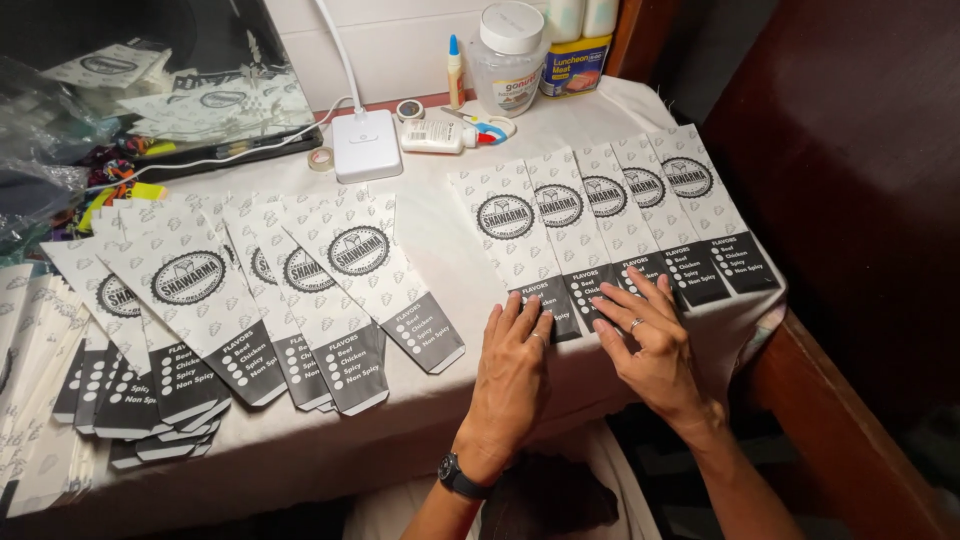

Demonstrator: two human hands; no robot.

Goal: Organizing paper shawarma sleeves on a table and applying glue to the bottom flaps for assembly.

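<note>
Nearby, lamp base (366, 145) behind hands (585, 350)

Bare forearms, no sleeves; black watch (462, 478) strapped round left wrist; thin ring (636, 323) on right hand (650, 345), another on left hand (512, 365).

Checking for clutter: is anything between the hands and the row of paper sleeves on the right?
Nothing visible. The left hand and right hand already rest flat on the paper sleeves.

Printed white-and-black paper sleeves (600, 215) fanned across table; yellow-blue labelled can (575, 65) at back edge.
</note>
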